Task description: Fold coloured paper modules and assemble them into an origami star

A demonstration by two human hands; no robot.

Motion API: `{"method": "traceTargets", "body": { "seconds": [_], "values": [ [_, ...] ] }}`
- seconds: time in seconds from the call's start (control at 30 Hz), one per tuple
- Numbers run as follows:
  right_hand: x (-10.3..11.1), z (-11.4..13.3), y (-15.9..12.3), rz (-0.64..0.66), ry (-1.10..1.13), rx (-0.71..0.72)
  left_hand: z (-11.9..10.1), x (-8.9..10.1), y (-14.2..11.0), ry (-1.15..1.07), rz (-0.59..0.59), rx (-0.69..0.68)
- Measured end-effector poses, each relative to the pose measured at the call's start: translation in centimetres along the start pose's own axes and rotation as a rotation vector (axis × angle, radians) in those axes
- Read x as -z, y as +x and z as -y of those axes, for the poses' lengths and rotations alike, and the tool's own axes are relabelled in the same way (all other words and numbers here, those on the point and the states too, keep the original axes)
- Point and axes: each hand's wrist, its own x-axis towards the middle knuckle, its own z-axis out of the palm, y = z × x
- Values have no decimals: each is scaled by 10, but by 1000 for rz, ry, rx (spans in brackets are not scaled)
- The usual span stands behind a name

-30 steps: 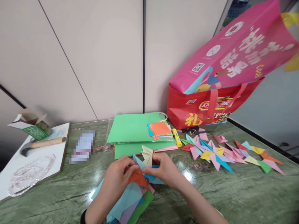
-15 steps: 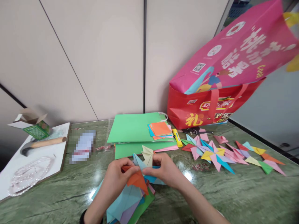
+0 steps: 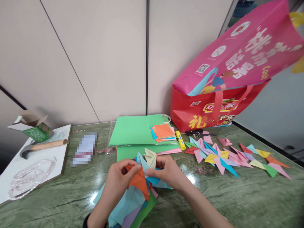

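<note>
My left hand [image 3: 120, 175] pinches an orange folded paper piece [image 3: 139, 180] between thumb and fingers. Against its right side stands a light blue folded piece [image 3: 142, 163]. My right hand [image 3: 168, 172] is closed on a joined cluster of folded paper, with a cream pointed piece [image 3: 150, 158] on top and a blue piece [image 3: 154, 181] below the thumb. Where the pieces meet is partly covered by my fingers. Beneath both hands lies a pile of coloured paper sheets [image 3: 125, 205], light blue, purple and green.
Folded paper stars [image 3: 217, 156] lie at right. Green paper [image 3: 137, 129] bears small orange squares [image 3: 163, 130] beside a yellow glue stick [image 3: 180, 141]. Behind stand red [image 3: 185, 110] and pink bags [image 3: 213, 60]. A white board [image 3: 57, 148] at left carries a hammer [image 3: 45, 145], beads [image 3: 30, 179] and a box [image 3: 35, 129].
The orange piece has turned more upright in my left hand, and the left thumb has risen slightly. The light blue piece now stands higher beside the cream one. My right hand has barely moved.
</note>
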Motion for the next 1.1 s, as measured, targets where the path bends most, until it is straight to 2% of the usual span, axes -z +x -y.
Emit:
{"method": "traceTargets", "body": {
  "seconds": [0.1, 0.4, 0.57, 0.67, 0.77, 0.87, 1.0, 1.1],
  "values": [
    [0, 1, 0, -17, 0, -6, 1, 0, 1, -24, 19, 49],
    [0, 0, -1, -18, 24, -15, 4, 2, 0, -72, 29, 77],
    [-2, 0, -2, -38, 117, -79, 7, 0, 0, -150, 30, 103],
    [-3, 1, -2, -50, 77, -52, 4, -2, 0, -89, -6, 104],
    [-5, 2, -2, -78, -1, 7, 1, -2, 0, 18, -57, 42],
    [-6, 1, -2, -67, 52, -41, -2, 0, -1, 98, -90, -86],
    [-3, 1, -2, -10, 85, -89, -1, 4, -2, 207, -23, -279],
    [-3, 1, -2, -7, 35, -46, 0, 5, -1, 238, 33, -290]
  ]
}}
